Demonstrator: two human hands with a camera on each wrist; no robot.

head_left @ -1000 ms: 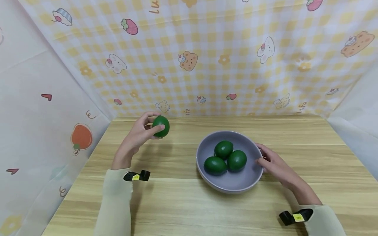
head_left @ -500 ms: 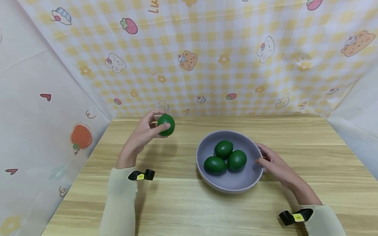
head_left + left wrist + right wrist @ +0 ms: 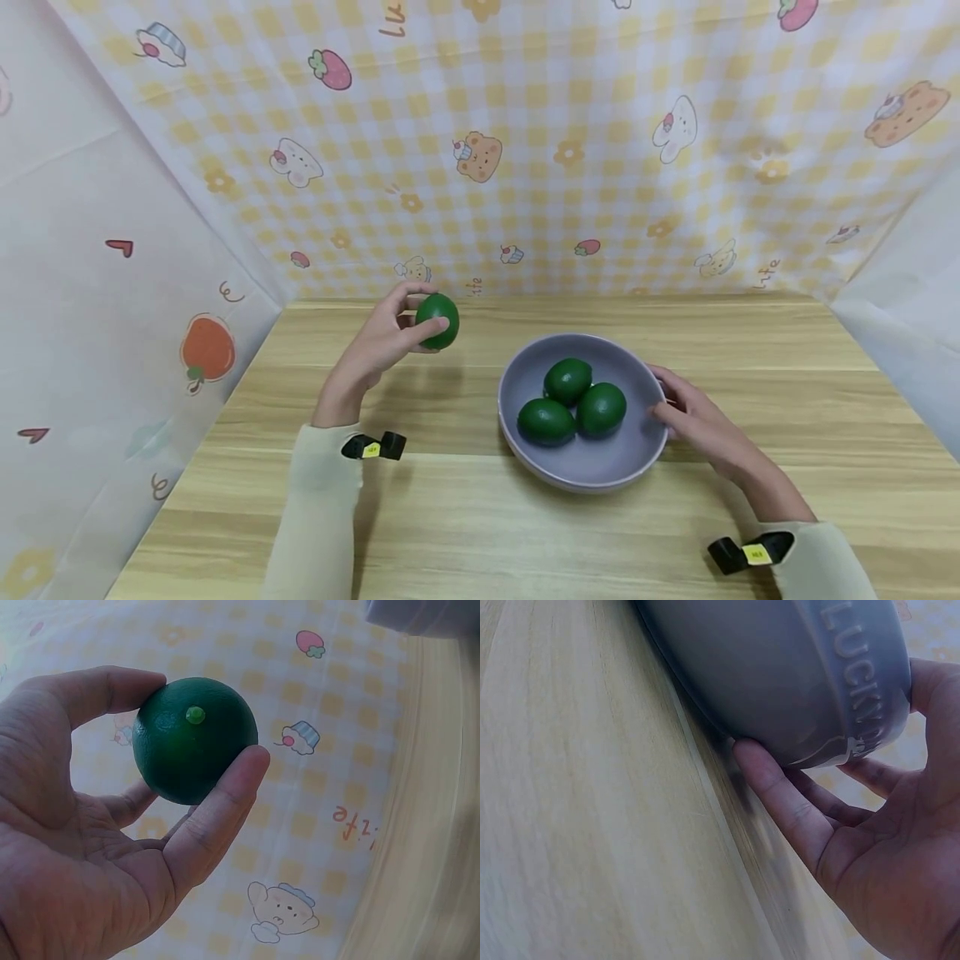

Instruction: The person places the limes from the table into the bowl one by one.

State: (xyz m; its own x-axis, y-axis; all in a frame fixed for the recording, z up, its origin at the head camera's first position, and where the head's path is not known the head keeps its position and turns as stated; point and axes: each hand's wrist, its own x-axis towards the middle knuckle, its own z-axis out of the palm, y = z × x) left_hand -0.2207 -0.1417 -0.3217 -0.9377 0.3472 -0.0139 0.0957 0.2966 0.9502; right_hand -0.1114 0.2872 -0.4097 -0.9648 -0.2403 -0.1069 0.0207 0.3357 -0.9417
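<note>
**Green limes: one held, three in the bowl**

Wooden table point(image 3: 465, 517) carried everything, with printed sheets hung behind and at both sides. The back sheet point(image 3: 525, 150) was yellow-checked with bears, strawberries and cupcakes; its writing was only partly readable, "ife" near the table's far edge. The left sheet point(image 3: 90, 292) was pale with an orange fruit and small red hearts.

One grey bowl point(image 3: 600, 467) sat a little right of the table's middle. Raised letters on its outer wall read "LUCKY" in the right wrist view. Three limes point(image 3: 574, 400) lay inside it, touching one another in a cluster.

The right hand point(image 3: 693, 417) was at the bowl's right side: the thumb lay over the rim and the fingers point(image 3: 780, 791) curled under its wall, so it gripped the bowl.

The left hand point(image 3: 382, 342) was raised above the table near the far edge, left of the bowl and well apart from it. It pinched a fourth lime point(image 3: 438, 320) between thumb and fingertips point(image 3: 232, 795), the lime's small pale stem nub facing the wrist camera.

Two black wrist straps point(image 3: 372, 447) with yellow tags showed, one on each cream sleeve; the tags' print was too small to read.
</note>
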